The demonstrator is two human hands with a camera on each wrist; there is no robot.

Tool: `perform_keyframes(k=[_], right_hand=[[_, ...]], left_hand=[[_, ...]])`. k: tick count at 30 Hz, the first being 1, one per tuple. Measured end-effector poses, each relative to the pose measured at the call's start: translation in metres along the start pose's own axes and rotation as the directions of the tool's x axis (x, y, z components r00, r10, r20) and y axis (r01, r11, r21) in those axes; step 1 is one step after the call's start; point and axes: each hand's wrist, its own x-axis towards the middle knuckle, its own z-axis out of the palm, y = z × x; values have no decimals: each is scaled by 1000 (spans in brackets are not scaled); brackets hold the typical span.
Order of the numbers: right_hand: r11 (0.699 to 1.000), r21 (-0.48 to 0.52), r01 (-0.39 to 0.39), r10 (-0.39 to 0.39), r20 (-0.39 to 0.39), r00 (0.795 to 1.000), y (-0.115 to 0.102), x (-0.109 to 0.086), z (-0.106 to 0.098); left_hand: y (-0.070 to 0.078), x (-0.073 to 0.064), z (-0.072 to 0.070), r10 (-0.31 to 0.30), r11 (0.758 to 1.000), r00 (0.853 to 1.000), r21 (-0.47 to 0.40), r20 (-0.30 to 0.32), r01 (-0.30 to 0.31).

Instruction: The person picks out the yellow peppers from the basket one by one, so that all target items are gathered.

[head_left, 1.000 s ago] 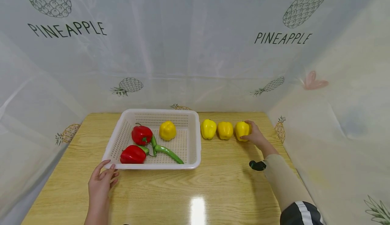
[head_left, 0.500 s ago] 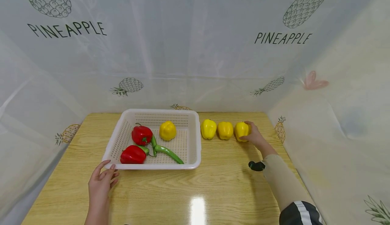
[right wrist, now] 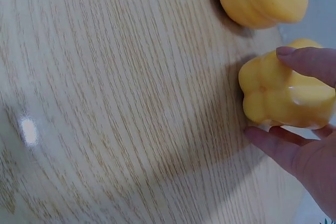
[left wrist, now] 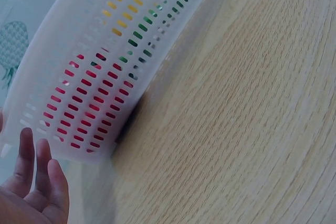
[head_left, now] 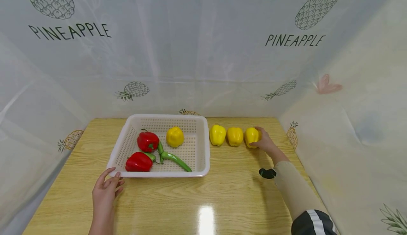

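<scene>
In the head view, my right hand [head_left: 267, 143] grips the rightmost yellow bell pepper [head_left: 251, 137]. Its thumb and fingers lie on opposite sides of that pepper in the right wrist view, close over the table [right wrist: 131, 103]. My left hand [head_left: 105, 189] rests at the near left corner of a white plastic basket [head_left: 159, 174], two fingertips on the rim. The left wrist view shows several loosely extended fingers [left wrist: 24, 156] beside the slotted wall. Inside the basket lie two red bell peppers [head_left: 147, 141], a yellow bell pepper [head_left: 175, 136] and long green peppers [head_left: 176, 160].
Two more yellow bell peppers, the nearer to the basket [head_left: 217, 135] and the middle one [head_left: 235, 136], stand in a row with the gripped one. A pineapple-printed sheet [head_left: 203, 58] hangs behind the wooden table and along its sides.
The right hand and its pepper have shifted very slightly left, toward the middle pepper. The left hand and the basket stay in place.
</scene>
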Motion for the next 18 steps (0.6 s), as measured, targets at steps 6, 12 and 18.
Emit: perform_keyframes(k=[6, 12, 18], right_hand=[[999, -31, 14, -14, 8, 1000, 0, -2, -2], [999, -46, 18, -17, 12, 1000, 1, -2, -4], [999, -45, 23, -22, 18, 1000, 2, -2, -6]], left_hand=[[-1, 1, -1, 1, 1000, 1000, -1, 4, -1], [-1, 1, -1, 0, 1000, 1000, 1, 5, 0], [-1, 0, -1, 5, 1000, 1000, 3, 4, -5]])
